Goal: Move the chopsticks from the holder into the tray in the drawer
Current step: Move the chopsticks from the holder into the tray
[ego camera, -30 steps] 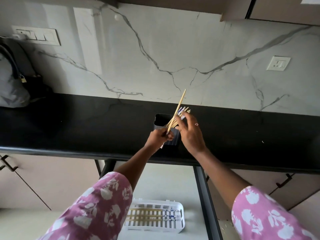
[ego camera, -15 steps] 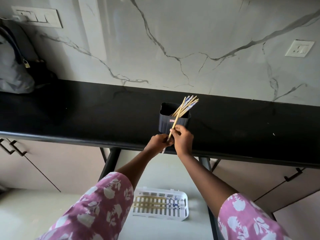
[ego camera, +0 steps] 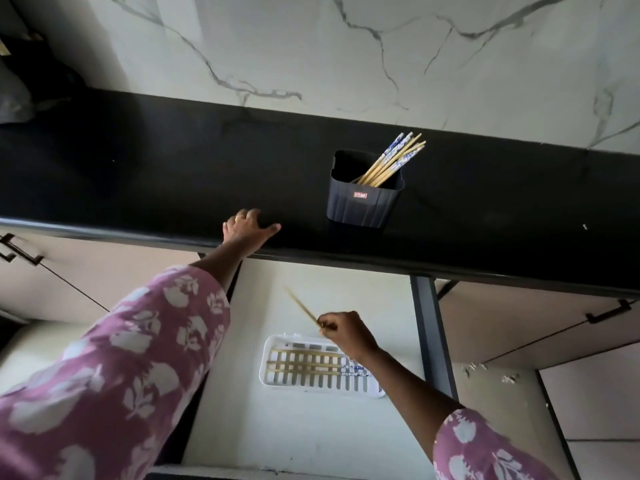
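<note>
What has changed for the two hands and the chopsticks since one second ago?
The right hand pulled one chopstick out of the holder and carried it down over the tray. The left hand let go and moved left onto the counter edge. Holder and tray stayed put.

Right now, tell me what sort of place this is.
Most likely a home kitchen: a black stone countertop against a white marble-look backsplash, a dark ribbed holder of wooden chopsticks, and an open drawer below.
</note>
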`<state>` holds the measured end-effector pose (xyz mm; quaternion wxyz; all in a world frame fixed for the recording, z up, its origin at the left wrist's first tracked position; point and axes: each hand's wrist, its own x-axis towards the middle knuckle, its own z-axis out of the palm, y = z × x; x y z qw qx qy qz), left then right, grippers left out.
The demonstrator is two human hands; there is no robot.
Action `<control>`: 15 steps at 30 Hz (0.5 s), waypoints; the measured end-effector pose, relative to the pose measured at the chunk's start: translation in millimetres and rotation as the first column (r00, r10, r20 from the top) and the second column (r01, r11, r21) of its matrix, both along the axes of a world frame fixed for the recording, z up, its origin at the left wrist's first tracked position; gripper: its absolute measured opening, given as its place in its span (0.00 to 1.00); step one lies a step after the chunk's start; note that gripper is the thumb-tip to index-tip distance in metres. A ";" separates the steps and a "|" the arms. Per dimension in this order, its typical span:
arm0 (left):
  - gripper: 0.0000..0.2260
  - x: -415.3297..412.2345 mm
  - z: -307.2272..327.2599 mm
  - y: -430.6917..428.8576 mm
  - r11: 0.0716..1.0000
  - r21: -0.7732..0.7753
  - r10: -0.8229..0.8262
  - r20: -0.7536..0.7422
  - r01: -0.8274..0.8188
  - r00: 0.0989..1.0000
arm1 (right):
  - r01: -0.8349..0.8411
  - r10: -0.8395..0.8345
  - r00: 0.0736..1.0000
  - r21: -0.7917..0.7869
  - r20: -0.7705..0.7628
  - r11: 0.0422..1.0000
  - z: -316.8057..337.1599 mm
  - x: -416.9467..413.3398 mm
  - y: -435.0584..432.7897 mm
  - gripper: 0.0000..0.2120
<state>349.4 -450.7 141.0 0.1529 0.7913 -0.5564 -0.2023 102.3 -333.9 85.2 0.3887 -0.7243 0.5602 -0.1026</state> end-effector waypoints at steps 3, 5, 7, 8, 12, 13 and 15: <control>0.40 -0.5 -8.2 -12.4 0.984 0.177 0.021 0.048 -0.029 0.999 | -0.176 0.181 0.965 0.044 -0.187 0.983 -20.0 2.0 9.0 0.10; 0.43 -2.0 -12.1 -18.9 0.968 0.251 0.002 0.017 -0.006 1.000 | -0.244 0.251 0.929 0.060 -0.273 0.968 -31.7 2.0 12.1 0.12; 0.46 -5.4 -15.4 -22.5 0.951 0.310 -0.019 -0.007 0.020 1.000 | -0.313 0.317 0.875 0.072 -0.367 0.947 -41.7 2.2 16.3 0.12; 0.48 -7.6 -17.5 -23.8 0.940 0.339 -0.031 0.001 0.029 1.000 | -0.345 0.346 0.845 0.078 -0.409 0.935 -46.9 1.8 18.6 0.11; 0.52 -12.7 -22.6 -26.0 0.917 0.397 -0.055 0.063 0.025 0.996 | -0.418 0.402 0.775 0.082 -0.487 0.905 -62.7 -0.9 28.1 0.11; 0.53 -12.4 -23.2 -27.6 0.915 0.403 -0.051 0.057 0.024 0.997 | -0.421 0.410 0.763 0.097 -0.500 0.902 -65.3 -0.8 29.1 0.10; 0.53 -11.2 -23.1 -29.8 0.911 0.412 -0.045 0.043 0.023 0.998 | -0.434 0.419 0.750 0.097 -0.512 0.896 -71.0 -0.2 30.6 0.14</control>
